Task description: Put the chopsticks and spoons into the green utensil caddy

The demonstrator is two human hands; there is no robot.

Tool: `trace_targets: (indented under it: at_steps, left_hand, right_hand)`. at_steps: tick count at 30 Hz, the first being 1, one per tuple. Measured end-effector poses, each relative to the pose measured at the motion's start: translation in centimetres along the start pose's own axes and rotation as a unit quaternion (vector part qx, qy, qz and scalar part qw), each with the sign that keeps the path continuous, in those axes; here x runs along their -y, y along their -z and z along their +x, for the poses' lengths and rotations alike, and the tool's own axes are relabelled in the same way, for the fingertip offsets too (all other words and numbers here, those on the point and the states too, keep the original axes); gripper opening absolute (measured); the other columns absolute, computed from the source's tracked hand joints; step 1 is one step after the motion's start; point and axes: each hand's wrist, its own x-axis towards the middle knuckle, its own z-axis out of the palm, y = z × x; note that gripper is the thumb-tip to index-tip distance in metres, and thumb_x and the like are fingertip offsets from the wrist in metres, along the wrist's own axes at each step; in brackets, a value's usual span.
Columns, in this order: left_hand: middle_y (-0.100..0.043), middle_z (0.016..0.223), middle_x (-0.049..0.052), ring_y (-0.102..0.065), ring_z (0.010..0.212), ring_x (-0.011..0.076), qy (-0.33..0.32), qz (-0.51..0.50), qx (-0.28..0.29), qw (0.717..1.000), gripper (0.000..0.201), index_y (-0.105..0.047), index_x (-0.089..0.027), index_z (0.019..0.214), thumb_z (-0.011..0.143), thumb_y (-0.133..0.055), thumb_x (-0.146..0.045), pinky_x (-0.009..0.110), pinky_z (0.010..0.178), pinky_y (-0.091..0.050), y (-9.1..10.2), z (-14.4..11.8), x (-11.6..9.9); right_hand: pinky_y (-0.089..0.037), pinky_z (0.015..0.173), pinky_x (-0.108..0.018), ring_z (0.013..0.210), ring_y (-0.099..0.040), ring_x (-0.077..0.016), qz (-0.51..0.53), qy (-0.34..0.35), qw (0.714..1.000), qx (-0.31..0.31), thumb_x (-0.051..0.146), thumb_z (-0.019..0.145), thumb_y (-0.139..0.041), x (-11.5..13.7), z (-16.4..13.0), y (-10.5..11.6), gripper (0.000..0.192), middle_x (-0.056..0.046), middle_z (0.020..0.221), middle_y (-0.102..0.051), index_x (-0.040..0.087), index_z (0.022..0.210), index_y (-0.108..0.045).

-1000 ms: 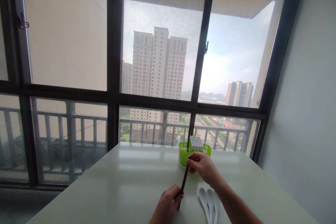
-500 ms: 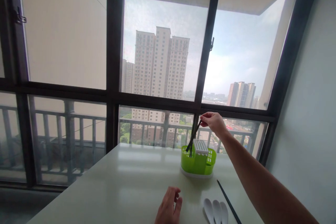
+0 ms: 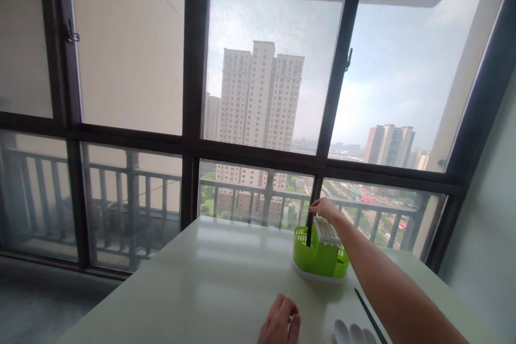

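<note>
Reaching over the green holder [image 3: 320, 259], the right hand [image 3: 324, 208] pinches the top of a dark chopstick [image 3: 309, 232] standing nearly upright in its left compartment, so this one looks almost stowed. A second chopstick [image 3: 368, 316] and white spoons [image 3: 352, 333] lie on the table [image 3: 226, 285]. The left hand [image 3: 281, 327] rests loosely curled, holding nothing.
</note>
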Motion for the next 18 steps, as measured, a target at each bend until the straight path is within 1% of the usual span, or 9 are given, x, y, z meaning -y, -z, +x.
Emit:
trace_targets:
  at_steps: [2,4,7,9,13,15,18]
  left_hand:
    - [-0.061,0.098,0.006,-0.059,0.088,0.0174,0.003,-0.001,-0.011,1.000,0.026,-0.055,-0.022,0.089,0.099,-0.039,-0.040,0.029,0.085,-0.046,-0.4,0.0,0.3]
    - [-0.060,0.097,0.006,-0.059,0.086,0.0170,0.009,-0.003,-0.009,1.000,0.027,-0.055,-0.022,0.089,0.099,-0.038,-0.041,0.028,0.083,-0.046,-0.7,0.1,0.5]
    - [-0.060,0.096,0.006,-0.059,0.083,0.0165,0.015,-0.003,0.000,1.000,0.029,-0.055,-0.022,0.089,0.099,-0.037,-0.043,0.028,0.081,-0.047,-0.7,0.1,0.6]
    - [-0.060,0.096,0.006,-0.059,0.083,0.0166,0.016,0.000,0.002,1.000,0.028,-0.055,-0.023,0.089,0.099,-0.037,-0.042,0.028,0.081,-0.047,-0.6,0.2,0.5]
    - [-0.060,0.097,0.006,-0.059,0.085,0.0165,0.014,0.001,0.013,1.000,0.027,-0.055,-0.023,0.090,0.099,-0.037,-0.041,0.028,0.081,-0.047,-0.1,0.2,0.3]
    - [-0.061,0.098,0.006,-0.059,0.086,0.0167,0.010,0.002,0.022,1.000,0.027,-0.055,-0.023,0.091,0.100,-0.038,-0.042,0.027,0.082,-0.047,0.0,0.2,0.3]
    - [-0.061,0.097,0.006,-0.059,0.087,0.0174,0.006,0.004,0.012,1.000,0.028,-0.055,-0.023,0.090,0.100,-0.037,-0.042,0.028,0.083,-0.047,-0.2,0.3,0.4]
  right_hand:
    - [-0.053,0.068,-0.029,0.069,-0.067,-0.0198,-0.015,0.000,1.000,-0.001,0.027,0.082,-0.075,-0.1,0.3,-0.1,0.014,-0.008,0.076,-0.072,0.013,0.080,-0.076]
    - [-0.053,0.070,-0.032,0.071,-0.067,-0.0214,-0.035,0.005,0.999,-0.009,0.026,0.083,-0.076,-0.1,0.4,-0.2,0.013,-0.009,0.079,-0.072,0.014,0.077,-0.075]
    - [-0.053,0.070,-0.032,0.074,-0.067,-0.0226,-0.072,0.022,0.997,-0.026,0.024,0.085,-0.074,0.0,0.5,-0.4,0.015,-0.010,0.081,-0.072,0.016,0.072,-0.073]
    - [-0.052,0.072,-0.031,0.077,-0.066,-0.0229,-0.101,0.041,0.993,-0.043,0.022,0.086,-0.072,0.0,0.3,-0.6,0.015,-0.011,0.085,-0.071,0.016,0.072,-0.072]
    - [-0.051,0.075,-0.030,0.088,-0.065,-0.0243,-0.160,0.082,0.981,-0.078,0.018,0.085,-0.070,0.1,-0.1,-1.0,0.007,-0.013,0.103,-0.068,0.015,0.081,-0.073]
    - [-0.051,0.078,-0.030,0.093,-0.063,-0.0247,-0.183,0.105,0.974,-0.083,0.019,0.086,-0.069,0.0,-0.3,-1.1,0.007,-0.013,0.106,-0.067,0.014,0.086,-0.075]
    - [-0.050,0.085,-0.031,0.101,-0.061,-0.0261,-0.210,0.137,0.965,-0.081,0.019,0.089,-0.067,0.0,-0.6,-1.2,0.010,-0.013,0.106,-0.067,0.015,0.091,-0.076]
